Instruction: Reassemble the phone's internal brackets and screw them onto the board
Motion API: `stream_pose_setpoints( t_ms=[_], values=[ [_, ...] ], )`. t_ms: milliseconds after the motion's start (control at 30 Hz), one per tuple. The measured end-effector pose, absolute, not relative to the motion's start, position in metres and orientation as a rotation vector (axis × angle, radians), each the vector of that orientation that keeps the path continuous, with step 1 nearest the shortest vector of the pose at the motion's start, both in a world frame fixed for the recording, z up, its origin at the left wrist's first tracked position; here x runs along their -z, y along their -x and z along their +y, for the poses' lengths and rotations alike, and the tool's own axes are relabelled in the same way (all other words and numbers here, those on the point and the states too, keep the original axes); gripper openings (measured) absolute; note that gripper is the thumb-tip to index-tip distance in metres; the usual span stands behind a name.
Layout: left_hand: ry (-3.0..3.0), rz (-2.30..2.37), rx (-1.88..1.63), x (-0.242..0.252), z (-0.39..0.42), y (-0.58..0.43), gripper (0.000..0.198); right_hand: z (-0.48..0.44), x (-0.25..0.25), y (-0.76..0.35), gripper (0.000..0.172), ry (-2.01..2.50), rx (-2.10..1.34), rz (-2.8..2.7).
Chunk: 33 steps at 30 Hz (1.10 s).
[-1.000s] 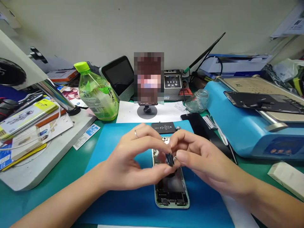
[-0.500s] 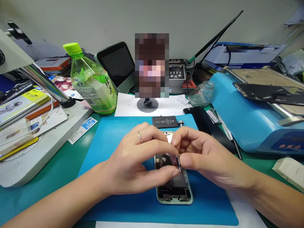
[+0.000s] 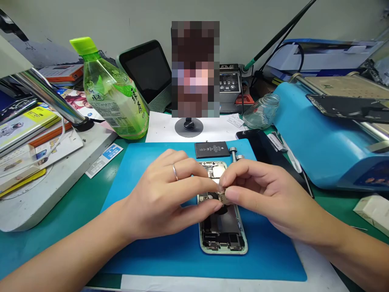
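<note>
An opened phone (image 3: 223, 227) with its inner parts bare lies upright on the blue mat (image 3: 158, 259). Over its upper half I hold a small metal phone part (image 3: 224, 198), plate-like and beige, whose exact kind I cannot make out. My right hand (image 3: 258, 186) pinches it between thumb and forefinger. From the other side, the thumb and forefinger of my left hand (image 3: 173, 190) close on its edges. Just behind my hands lies a black phone battery (image 3: 212, 149), with screwdrivers (image 3: 233, 152) beside it, partly covered by my right hand.
A blue machine (image 3: 319, 150) stands at the right, carrying a phone screen (image 3: 349, 107). Before it lie a dark phone (image 3: 258, 144) and a glass jar (image 3: 261, 111). A green bottle (image 3: 114, 97), a tablet-like display (image 3: 148, 73) and a lamp base (image 3: 60, 174) stand left.
The small part has turned from edge-on to show its flat beige face. Both hands stay around it over the phone. The view has tilted down slightly, and a second screwdriver end shows.
</note>
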<state>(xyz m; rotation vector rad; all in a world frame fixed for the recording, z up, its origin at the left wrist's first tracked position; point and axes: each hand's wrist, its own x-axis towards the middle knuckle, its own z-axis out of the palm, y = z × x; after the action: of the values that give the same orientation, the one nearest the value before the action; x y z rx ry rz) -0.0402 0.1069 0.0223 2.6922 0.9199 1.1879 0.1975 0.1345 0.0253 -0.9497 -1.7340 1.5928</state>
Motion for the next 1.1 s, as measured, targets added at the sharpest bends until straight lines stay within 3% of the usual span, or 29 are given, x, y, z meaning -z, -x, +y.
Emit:
stream_pose_setpoints(
  t_ms=[100,300,567,933,1100],
  values=[
    [-2.648,0.91,-1.17,-0.023,0.106,0.039,0.001,0.134,-0.024,-0.199,0.022,0.92,-1.68,-1.703],
    [-2.575,0.915,-1.025,-0.023,0.106,0.039,0.014,0.132,-0.024,-0.203,0.017,0.973,-1.627,-1.7],
    [-2.429,0.964,-0.874,-0.019,0.106,0.038,0.012,0.133,-0.019,-0.203,0.019,1.004,-1.681,-1.65],
    [-2.217,0.938,-0.712,-0.028,0.105,0.037,0.015,0.124,-0.02,-0.203,0.008,0.97,-1.336,-1.943],
    [-2.163,0.951,-0.668,-0.031,0.107,0.039,0.019,0.126,-0.019,-0.204,0.004,0.826,-0.931,-2.202]
  ],
)
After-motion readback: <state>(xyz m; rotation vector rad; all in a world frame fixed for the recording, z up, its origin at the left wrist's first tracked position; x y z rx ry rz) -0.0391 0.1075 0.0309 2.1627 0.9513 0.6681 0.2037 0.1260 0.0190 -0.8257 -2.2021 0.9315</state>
